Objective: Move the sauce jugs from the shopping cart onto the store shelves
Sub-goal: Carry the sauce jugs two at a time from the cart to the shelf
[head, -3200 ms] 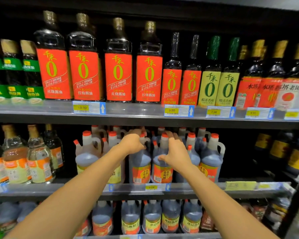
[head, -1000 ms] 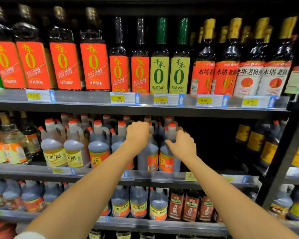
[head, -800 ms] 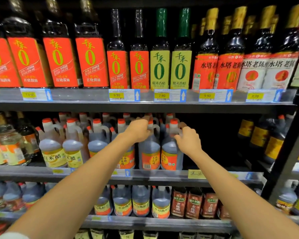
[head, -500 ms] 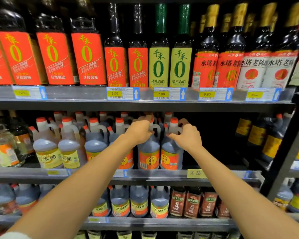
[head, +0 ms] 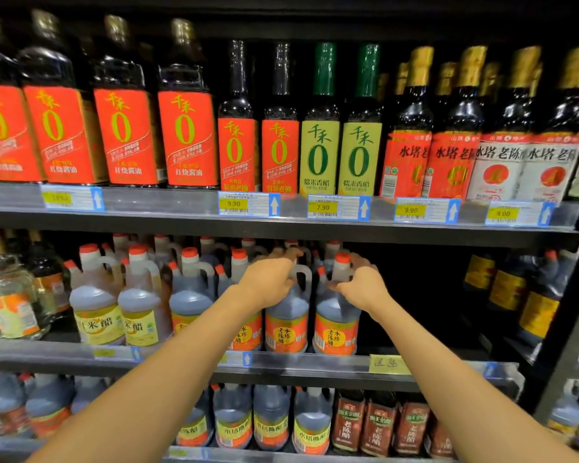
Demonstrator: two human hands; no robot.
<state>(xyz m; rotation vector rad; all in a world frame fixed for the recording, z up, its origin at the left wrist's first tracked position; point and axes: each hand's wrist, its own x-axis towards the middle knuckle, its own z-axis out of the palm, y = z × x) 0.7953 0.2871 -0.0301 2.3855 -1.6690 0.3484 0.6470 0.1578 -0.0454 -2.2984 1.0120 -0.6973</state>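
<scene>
Head view: showed two dark sauce jugs [head: 286,315] standing side by side at the front edge of the middle shelf [head: 315,360], already out of the cart. Judged this pair nearly placed, with only the letting go left. No cart anywhere in view, so could not tell how many jugs remained.

Left hand [head: 268,279] curled over the handle of the left jug, fingers [head: 290,253] wrapped round its top. Right hand [head: 360,284] closed round the neck of the right jug [head: 336,320], fingers mostly hidden behind it, just below the red cap [head: 342,257].

Both jugs upright, grey-brown plastic with dark liquid inside, orange labels facing out, touching or nearly so. More jugs of the same kind packed behind and to the left; empty dark space on the shelf to the right.
</scene>
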